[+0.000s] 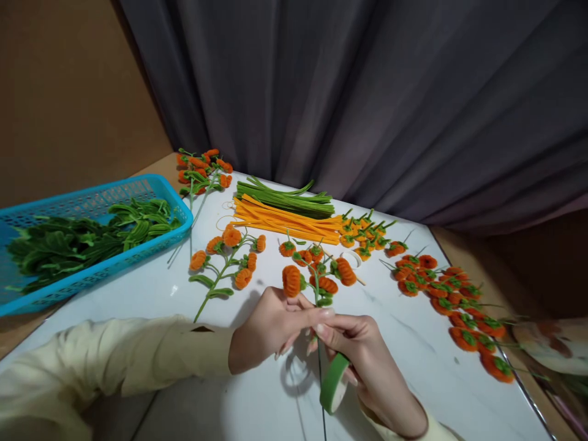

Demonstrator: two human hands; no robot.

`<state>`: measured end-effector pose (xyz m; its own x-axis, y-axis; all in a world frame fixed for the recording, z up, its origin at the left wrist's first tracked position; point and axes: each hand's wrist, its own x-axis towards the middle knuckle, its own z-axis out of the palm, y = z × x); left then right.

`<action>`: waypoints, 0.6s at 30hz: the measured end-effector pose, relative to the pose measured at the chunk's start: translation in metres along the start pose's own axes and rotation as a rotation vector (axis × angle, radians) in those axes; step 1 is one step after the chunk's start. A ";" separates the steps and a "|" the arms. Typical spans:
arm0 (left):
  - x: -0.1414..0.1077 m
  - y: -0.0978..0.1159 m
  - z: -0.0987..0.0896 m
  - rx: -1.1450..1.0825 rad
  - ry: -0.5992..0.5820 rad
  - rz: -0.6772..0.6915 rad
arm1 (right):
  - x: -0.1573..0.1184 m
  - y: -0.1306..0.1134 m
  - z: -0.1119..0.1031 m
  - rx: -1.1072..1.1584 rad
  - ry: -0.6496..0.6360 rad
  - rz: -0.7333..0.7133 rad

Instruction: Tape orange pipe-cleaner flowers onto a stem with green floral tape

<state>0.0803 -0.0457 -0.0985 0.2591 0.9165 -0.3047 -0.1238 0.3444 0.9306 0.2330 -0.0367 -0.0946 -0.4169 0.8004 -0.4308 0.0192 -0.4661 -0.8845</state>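
Near the front middle of the white table, my left hand [275,324] pinches the stem of a branch with orange pumpkin-like balls [291,281] on it. My right hand [367,355] is closed on the same stem just beside the left fingertips, and a roll of green tape [334,383] hangs at its fingers. The thin stem runs down below both hands. Left of my hands lies a finished-looking branch [225,269] with several orange balls and green leaves. A few loose orange balls [287,248] lie just behind the held branch.
A blue basket [184,214] with green leaves stands at the left. Orange branches [202,168] lie at the back left. Green strips [285,199] and yellow-orange strips [285,220] lie at the back middle, beside small yellow pieces [362,233]. Several orange balls [463,337] spread along the right.
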 end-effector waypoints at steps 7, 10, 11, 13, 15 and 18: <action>0.010 -0.007 -0.005 -0.108 0.028 -0.075 | 0.005 0.000 -0.005 -0.124 -0.034 -0.020; 0.011 -0.009 -0.006 -0.140 -0.019 -0.102 | 0.007 -0.003 -0.010 -0.102 -0.126 -0.016; 0.011 -0.009 -0.006 -0.164 -0.031 -0.118 | 0.008 -0.004 -0.012 -0.094 -0.156 -0.010; 0.010 -0.009 -0.005 -0.206 -0.043 -0.145 | 0.010 -0.006 -0.015 -0.103 -0.196 0.002; 0.010 -0.010 -0.006 -0.220 -0.058 -0.168 | 0.012 -0.008 -0.018 -0.120 -0.230 0.007; 0.011 -0.013 -0.008 -0.157 -0.084 -0.136 | 0.011 -0.012 -0.018 -0.095 -0.267 0.000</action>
<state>0.0771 -0.0388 -0.1151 0.3613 0.8418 -0.4011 -0.2281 0.4969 0.8373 0.2446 -0.0152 -0.0917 -0.6416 0.6665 -0.3797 0.0989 -0.4190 -0.9026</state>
